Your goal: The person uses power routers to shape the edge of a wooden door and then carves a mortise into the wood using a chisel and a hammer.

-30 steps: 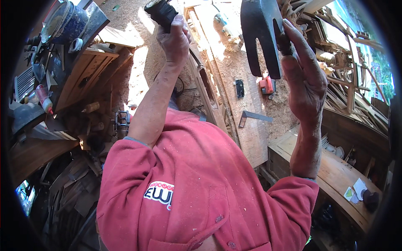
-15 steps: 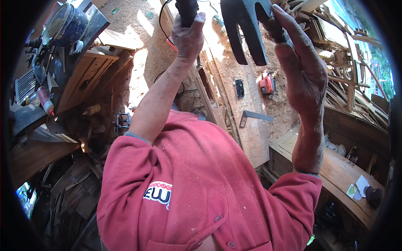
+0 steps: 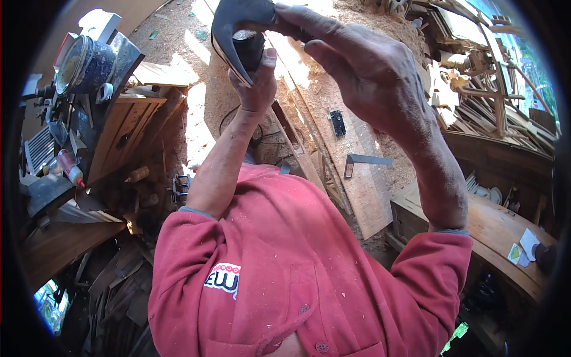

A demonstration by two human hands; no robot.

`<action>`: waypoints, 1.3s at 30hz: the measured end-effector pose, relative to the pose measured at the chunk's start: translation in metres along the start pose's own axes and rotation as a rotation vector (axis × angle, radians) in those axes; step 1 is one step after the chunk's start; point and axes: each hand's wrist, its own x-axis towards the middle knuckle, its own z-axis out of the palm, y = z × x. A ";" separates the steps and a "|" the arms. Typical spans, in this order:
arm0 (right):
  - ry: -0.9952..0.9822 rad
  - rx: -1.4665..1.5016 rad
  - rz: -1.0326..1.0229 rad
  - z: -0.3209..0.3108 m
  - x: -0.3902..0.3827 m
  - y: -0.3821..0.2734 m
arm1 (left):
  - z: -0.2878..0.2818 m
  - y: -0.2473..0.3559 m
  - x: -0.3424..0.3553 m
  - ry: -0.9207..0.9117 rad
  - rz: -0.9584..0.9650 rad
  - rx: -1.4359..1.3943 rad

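My right hand (image 3: 372, 74) is closed round the dark handle of a claw hammer (image 3: 223, 33). The hammer's curved dark head is at the top of the view, its claw pointing down beside my left hand. My left hand (image 3: 257, 86) is raised a little lower, its fingers wrapped round a thick black handle (image 3: 252, 52) with a greyish rounded end. The hammer head partly covers this handle, and I cannot make out what tool it belongs to. Whether the hammer touches it is unclear.
On the floor lie a long plank (image 3: 364, 193), a try square (image 3: 369, 159) and a small black box (image 3: 337, 123) among sawdust. Scrap wood (image 3: 502, 98) is piled right, above a wooden bench (image 3: 482, 229). A blue bucket (image 3: 98, 68) and red-tipped bottle (image 3: 70, 168) stand left.
My right hand has swung the hammer leftward, over the black handle. My left hand has dropped slightly. A red power tool on the floor is now hidden behind my right hand.
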 end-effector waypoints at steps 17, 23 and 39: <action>0.431 0.454 -0.098 -0.004 -0.009 0.009 | -0.031 0.019 0.027 0.303 -0.382 -0.395; 0.288 0.411 -0.041 -0.004 -0.015 0.001 | -0.019 0.016 0.024 0.268 -0.386 -0.398; 0.420 0.424 -0.220 0.007 0.012 0.013 | -0.005 0.022 0.018 0.200 -0.270 -0.252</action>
